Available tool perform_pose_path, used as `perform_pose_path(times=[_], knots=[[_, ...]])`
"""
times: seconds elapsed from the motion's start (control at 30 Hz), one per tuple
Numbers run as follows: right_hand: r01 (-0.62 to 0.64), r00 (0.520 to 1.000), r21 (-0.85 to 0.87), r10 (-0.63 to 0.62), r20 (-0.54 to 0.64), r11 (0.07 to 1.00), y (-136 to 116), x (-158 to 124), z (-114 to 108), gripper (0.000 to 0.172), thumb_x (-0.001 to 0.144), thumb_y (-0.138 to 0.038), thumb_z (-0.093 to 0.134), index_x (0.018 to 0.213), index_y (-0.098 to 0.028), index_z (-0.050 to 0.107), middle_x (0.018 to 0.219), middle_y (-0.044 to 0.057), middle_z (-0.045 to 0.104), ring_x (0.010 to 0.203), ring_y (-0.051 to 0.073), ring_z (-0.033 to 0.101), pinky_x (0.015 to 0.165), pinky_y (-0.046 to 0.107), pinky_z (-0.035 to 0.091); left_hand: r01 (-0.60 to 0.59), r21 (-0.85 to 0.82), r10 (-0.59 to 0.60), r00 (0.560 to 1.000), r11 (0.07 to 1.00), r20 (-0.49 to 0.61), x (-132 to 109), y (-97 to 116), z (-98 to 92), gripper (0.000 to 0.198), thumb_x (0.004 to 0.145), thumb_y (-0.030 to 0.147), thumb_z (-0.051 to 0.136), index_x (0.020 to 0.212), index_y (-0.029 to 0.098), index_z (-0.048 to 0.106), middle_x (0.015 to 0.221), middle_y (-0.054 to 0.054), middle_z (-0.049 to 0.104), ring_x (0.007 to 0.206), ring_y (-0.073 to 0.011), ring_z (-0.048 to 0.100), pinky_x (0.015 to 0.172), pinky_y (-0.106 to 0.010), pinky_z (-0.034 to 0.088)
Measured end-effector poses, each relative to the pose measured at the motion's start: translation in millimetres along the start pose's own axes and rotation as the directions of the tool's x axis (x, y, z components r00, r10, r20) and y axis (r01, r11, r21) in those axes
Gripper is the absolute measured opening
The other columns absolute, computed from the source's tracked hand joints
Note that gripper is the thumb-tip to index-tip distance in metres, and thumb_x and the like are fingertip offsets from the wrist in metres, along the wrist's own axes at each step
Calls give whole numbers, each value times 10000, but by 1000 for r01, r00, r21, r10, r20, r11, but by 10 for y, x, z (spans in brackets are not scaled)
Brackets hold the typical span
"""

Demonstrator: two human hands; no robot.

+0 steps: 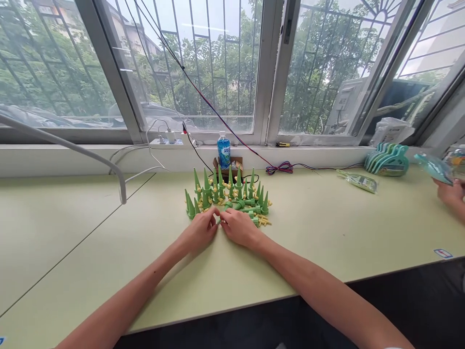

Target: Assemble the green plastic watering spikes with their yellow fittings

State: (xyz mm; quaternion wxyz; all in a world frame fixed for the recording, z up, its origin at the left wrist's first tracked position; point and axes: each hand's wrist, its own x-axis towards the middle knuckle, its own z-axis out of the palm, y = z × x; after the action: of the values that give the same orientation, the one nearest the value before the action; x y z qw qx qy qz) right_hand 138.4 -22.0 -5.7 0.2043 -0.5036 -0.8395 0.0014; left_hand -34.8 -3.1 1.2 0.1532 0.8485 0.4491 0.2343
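Note:
A cluster of green cone-shaped spikes with yellow fittings (227,194) stands on the pale green table (327,228), several upright and a few lying flat on the right. My left hand (201,229) and my right hand (239,227) meet just in front of the cluster, fingers curled and pinched together around a small green piece (219,221) that is mostly hidden between them.
A blue bottle (224,151) and a small brown box (229,167) stand behind the cones by the window sill. Cables and a power strip (169,140) run along the sill. Teal packaged items (387,159) lie at the right, where another person's hand (449,193) holds a packet.

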Motion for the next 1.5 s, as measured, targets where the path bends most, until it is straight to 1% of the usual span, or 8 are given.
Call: perform_pose_path(times=[0.17,0.33,0.5,0.73,0.97,1.13,1.3,1.5], knots=[[-12,1000,-40,13,10,999,-2,3,-5,257,931,-193,392,1071,-191,608,926,76,632,760,203,631,635,290,412,-37,4,37,997,999,65,-46,4,-40,280,756,161,451,1021,226,514,605,42,567,567,-154,530,523,-249,376],[-49,999,-49,49,1,998,20,29,-20,231,922,-184,405,1021,-182,614,939,83,642,785,213,646,646,295,424,9,117,8,990,993,-139,-13,-35,39,179,861,328,474,969,211,554,756,-20,606,645,-177,575,585,-284,422],[-75,997,-52,76,7,996,41,58,-28,208,921,-189,432,977,-180,632,944,92,656,798,218,654,658,297,431,-3,122,22,989,993,-149,47,-97,79,175,850,324,493,932,199,584,756,-42,632,706,-215,613,648,-315,469],[-100,995,-64,99,-11,993,72,70,-48,214,916,-162,436,978,-167,641,956,104,677,812,218,652,685,298,427,14,25,-12,996,1000,-85,15,9,2,343,802,237,495,1138,183,540,667,3,625,609,-190,606,607,-290,466],[-143,985,-53,137,-109,988,92,74,-1,177,939,-189,449,955,-173,624,919,84,656,798,199,623,673,282,407,-51,-197,-16,947,979,-322,11,203,-155,496,862,298,502,1332,258,349,807,24,567,491,-76,513,516,-212,431],[-18,971,-43,7,-241,999,102,112,52,183,933,-255,511,1036,-154,623,1013,112,619,1003,232,538,862,324,409,-73,-395,-98,913,916,-397,0,290,-175,688,811,274,563,1412,330,231,830,36,539,464,-55,523,417,-161,407],[98,976,-54,-107,-187,994,110,167,135,252,935,-312,527,1108,-158,625,1154,128,591,1103,244,476,984,380,350,-76,-449,-135,898,890,-418,-11,336,-162,667,770,228,571,1365,320,284,819,41,586,431,-54,525,373,-152,421],[63,989,-108,-77,-129,992,137,204,188,302,949,-307,482,1196,-170,589,1280,144,554,1217,263,416,1037,431,291,-58,-448,-150,897,892,-415,-7,350,-149,636,744,207,584,1312,292,312,796,46,598,416,-57,524,359,-147,413]])
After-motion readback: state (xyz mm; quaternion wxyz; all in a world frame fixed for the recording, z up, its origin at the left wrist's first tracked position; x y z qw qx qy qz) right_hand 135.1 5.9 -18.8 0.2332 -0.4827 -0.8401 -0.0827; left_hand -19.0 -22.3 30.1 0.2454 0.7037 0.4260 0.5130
